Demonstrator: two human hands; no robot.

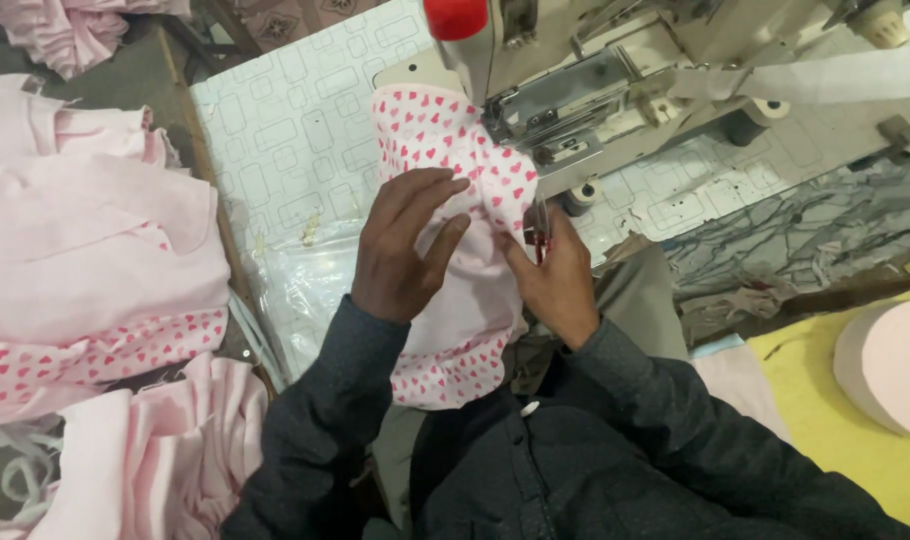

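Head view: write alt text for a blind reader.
Two hands, left hand and right hand, hold pink heart-print fabric at a sewing machine; the right also grips small snips. Pink garment piles lie left.

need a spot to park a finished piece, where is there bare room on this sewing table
The patterned tabletop is bare between the pink fabric pile and the heart-print fabric, down to the clear plastic sheet. A smaller bare strip lies right of the sewing machine, near the white tape. It is crowded where the left hand and right hand hold the fabric.
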